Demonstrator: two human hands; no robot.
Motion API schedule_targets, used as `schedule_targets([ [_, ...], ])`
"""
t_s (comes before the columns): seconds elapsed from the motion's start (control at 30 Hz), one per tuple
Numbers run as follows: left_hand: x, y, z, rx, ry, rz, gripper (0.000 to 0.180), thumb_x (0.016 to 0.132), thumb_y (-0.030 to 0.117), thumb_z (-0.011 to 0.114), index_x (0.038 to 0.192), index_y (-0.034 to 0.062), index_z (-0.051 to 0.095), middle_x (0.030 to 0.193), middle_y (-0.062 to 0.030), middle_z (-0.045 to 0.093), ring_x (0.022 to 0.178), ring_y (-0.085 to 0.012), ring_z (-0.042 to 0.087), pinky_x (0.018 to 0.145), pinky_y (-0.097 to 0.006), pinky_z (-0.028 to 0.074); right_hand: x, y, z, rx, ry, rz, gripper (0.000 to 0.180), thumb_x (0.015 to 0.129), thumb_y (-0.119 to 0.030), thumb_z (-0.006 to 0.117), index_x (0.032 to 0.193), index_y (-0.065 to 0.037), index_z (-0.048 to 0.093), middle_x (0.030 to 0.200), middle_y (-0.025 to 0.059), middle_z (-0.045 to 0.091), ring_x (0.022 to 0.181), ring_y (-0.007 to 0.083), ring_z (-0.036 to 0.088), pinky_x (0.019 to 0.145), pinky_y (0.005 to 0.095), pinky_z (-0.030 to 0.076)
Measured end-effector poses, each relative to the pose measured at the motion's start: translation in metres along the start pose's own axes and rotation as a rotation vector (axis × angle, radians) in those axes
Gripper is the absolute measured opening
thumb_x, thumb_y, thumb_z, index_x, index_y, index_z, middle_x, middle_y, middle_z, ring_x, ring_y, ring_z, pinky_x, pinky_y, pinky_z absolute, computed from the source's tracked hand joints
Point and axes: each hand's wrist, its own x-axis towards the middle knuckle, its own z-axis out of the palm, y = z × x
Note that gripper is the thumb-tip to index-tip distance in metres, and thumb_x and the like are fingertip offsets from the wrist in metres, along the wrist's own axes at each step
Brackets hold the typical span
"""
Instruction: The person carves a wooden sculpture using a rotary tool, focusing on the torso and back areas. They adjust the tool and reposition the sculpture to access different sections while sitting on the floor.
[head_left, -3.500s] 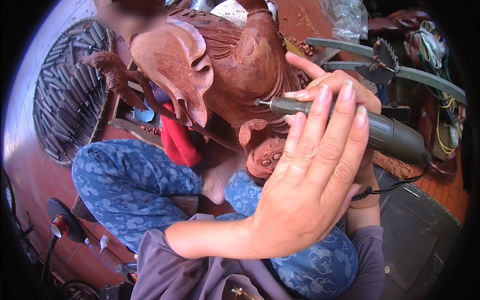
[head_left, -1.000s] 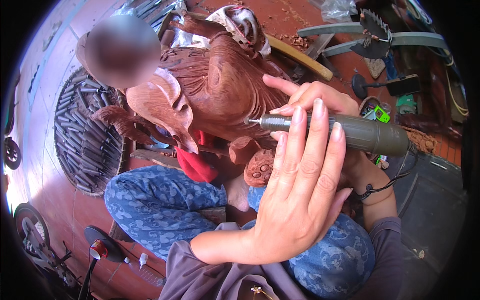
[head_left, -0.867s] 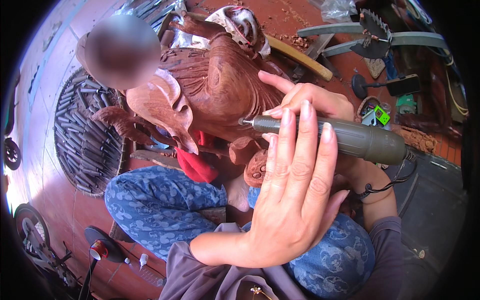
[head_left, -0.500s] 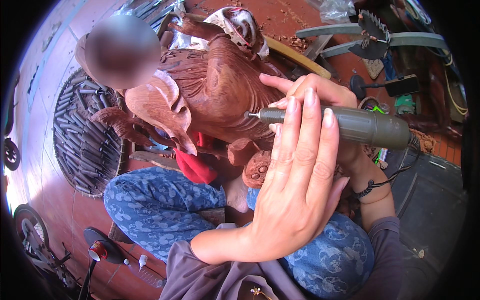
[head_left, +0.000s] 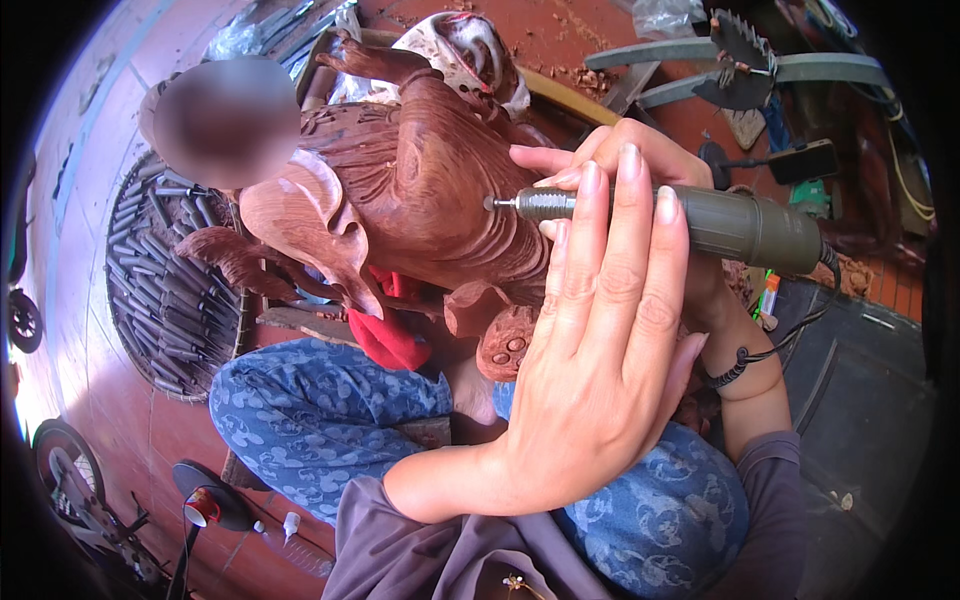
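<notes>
A reddish-brown carved wooden figure (head_left: 420,200) leans across my lap. My right hand (head_left: 640,160) grips a grey-green rotary carving tool (head_left: 740,225), whose metal tip touches the figure's side. My left hand (head_left: 600,370) is raised flat in front of the camera, fingers together and straight, holding nothing. It covers part of the tool and the figure's lower side. A black band sits on my right wrist.
A round woven tray of chisels (head_left: 170,290) lies on the red floor at left. A red cloth (head_left: 390,340) hangs under the figure. Saw blades and metal bars (head_left: 740,60) lie at top right, a dark mat (head_left: 860,400) at right, a small bottle (head_left: 300,530) lower left.
The tool's tip has shifted slightly along the figure's side. My left hand has stayed raised, drifting a little to the right.
</notes>
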Motion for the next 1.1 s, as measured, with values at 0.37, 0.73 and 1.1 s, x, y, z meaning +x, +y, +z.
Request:
schedule_targets([
  [0.37, -0.015, 0.009, -0.009, 0.016, -0.021, -0.063, 0.084, 0.071, 0.007, 0.072, 0.144, -0.0096, 0.034, 0.15, -0.0341, 0.028, 0.14, -0.0492, 0.029, 0.109, -0.053, 0.034, -0.004, -0.002, 0.004, -0.068, -0.104, -0.139, 0.018, 0.092, -0.013, 0.064, 0.082, 0.0, 0.059, 0.078, 0.0079, 0.061, 0.077, 0.0181, 0.065, 0.106, 0.0611, 0.041],
  [0.73, -0.001, 0.001, -0.001, 0.025, -0.009, -0.009, 0.078, 0.075, 0.005, 0.069, 0.143, -0.0107, 0.034, 0.151, -0.034, 0.026, 0.14, -0.0495, 0.028, 0.113, -0.051, 0.03, 0.001, -0.008, 0.001, -0.059, 0.019, 0.012, 0.014, 0.087, -0.009, 0.069, 0.087, 0.002, 0.061, 0.088, 0.0086, 0.066, 0.108, 0.0254, 0.066, 0.088, 0.0353, 0.056],
  [1.1, -0.007, -0.001, -0.004, 0.026, -0.006, 0.012, 0.08, 0.074, 0.006, 0.069, 0.143, -0.0114, 0.034, 0.15, -0.0341, 0.027, 0.139, -0.0496, 0.029, 0.112, -0.052, 0.03, -0.001, -0.004, 0.0, -0.083, -0.081, -0.048, 0.015, 0.091, -0.012, 0.064, 0.085, 0.0, 0.059, 0.082, 0.0087, 0.062, 0.079, 0.0177, 0.065, 0.104, 0.0608, 0.043],
])
